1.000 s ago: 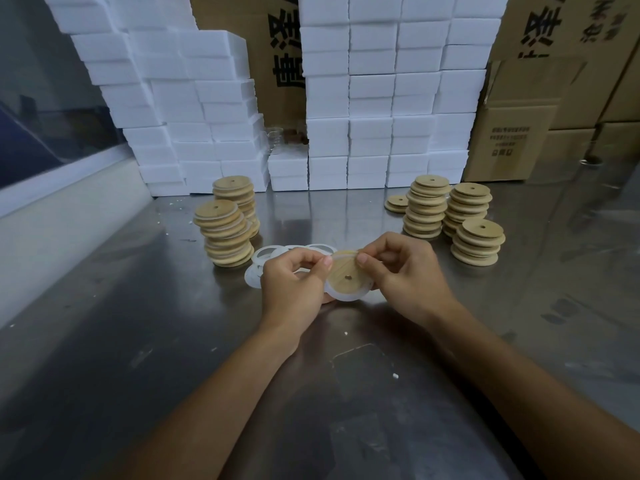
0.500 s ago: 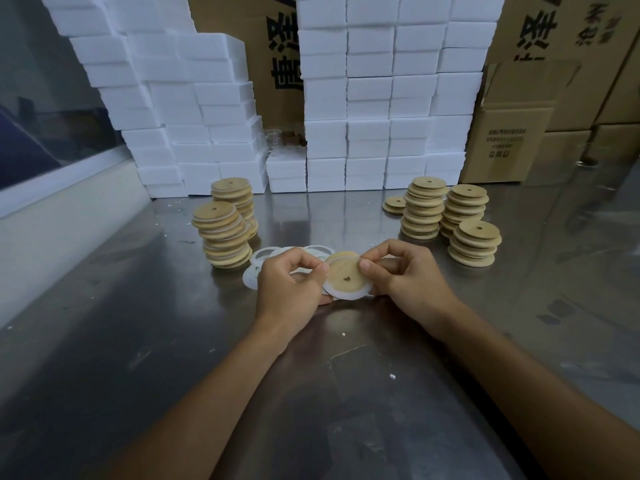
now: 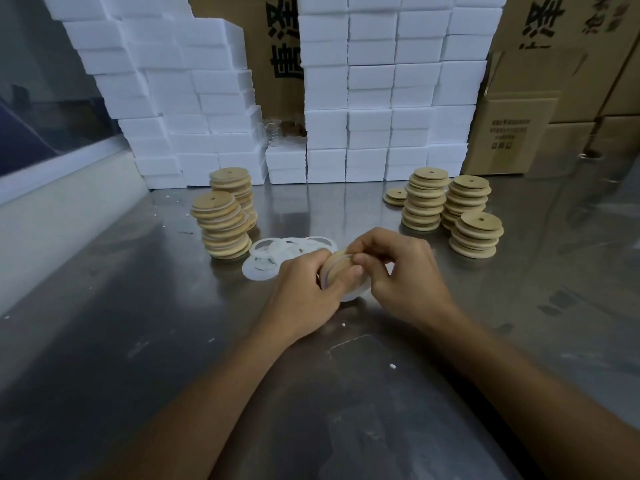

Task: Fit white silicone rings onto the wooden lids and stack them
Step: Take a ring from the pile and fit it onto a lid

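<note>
A round wooden lid (image 3: 337,271) with a white silicone ring (image 3: 351,296) around its lower edge is held just above the steel table (image 3: 138,341). My left hand (image 3: 304,292) grips its left side, thumb across the face. My right hand (image 3: 401,275) pinches its right edge with curled fingers, hiding much of it. Loose white rings (image 3: 273,252) lie in a pile just behind my left hand. Two stacks of lids with white rings (image 3: 221,225) stand at the left. Several stacks of plain lids (image 3: 450,209) stand at the right.
White foam boxes (image 3: 374,98) are piled high along the table's back. Brown cartons (image 3: 540,98) stand at the back right. A pale wall ledge (image 3: 59,202) runs along the left side. Small white crumbs dot the table.
The lid has tilted from face-up toward edge-on, and both hands have closed in over it. My left thumb has slid onto its face. The view has shifted slightly.
</note>
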The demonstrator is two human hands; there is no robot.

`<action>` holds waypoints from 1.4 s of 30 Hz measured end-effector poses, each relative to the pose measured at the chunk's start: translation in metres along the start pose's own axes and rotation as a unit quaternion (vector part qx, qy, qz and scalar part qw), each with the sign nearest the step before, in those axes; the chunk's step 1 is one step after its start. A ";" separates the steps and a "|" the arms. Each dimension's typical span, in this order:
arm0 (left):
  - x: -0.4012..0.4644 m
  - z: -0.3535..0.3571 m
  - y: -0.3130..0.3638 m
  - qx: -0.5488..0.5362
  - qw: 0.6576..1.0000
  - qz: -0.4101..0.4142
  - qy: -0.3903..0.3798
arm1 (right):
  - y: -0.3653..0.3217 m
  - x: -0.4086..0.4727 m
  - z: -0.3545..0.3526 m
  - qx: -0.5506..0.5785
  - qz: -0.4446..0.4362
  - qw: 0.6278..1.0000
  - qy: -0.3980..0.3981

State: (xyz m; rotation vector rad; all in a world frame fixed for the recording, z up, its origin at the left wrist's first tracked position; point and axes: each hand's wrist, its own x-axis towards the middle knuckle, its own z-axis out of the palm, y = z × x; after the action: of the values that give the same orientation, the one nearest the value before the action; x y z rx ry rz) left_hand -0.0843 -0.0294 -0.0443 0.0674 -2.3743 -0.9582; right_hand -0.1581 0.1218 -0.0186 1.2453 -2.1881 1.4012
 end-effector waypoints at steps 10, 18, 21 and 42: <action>0.000 -0.006 -0.005 0.023 0.999 0.046 -0.008 | 0.002 -0.002 0.004 0.101 0.056 0.992 -0.041; -0.002 -0.003 -0.001 -0.028 0.998 0.043 0.038 | -0.005 0.002 0.004 0.262 0.162 0.951 -0.037; -0.003 -0.001 0.006 -0.057 0.994 0.047 0.075 | -0.007 0.003 0.002 0.361 0.260 0.894 -0.050; -0.005 0.013 0.025 -0.121 0.978 -0.018 0.168 | -0.011 0.005 0.011 0.558 0.380 0.737 -0.033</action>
State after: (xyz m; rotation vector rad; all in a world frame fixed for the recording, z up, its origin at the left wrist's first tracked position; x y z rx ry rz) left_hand -0.0832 -0.0014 -0.0375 0.1653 -1.9424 -1.1475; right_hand -0.1502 0.1081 -0.0148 0.4841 -1.8664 3.3443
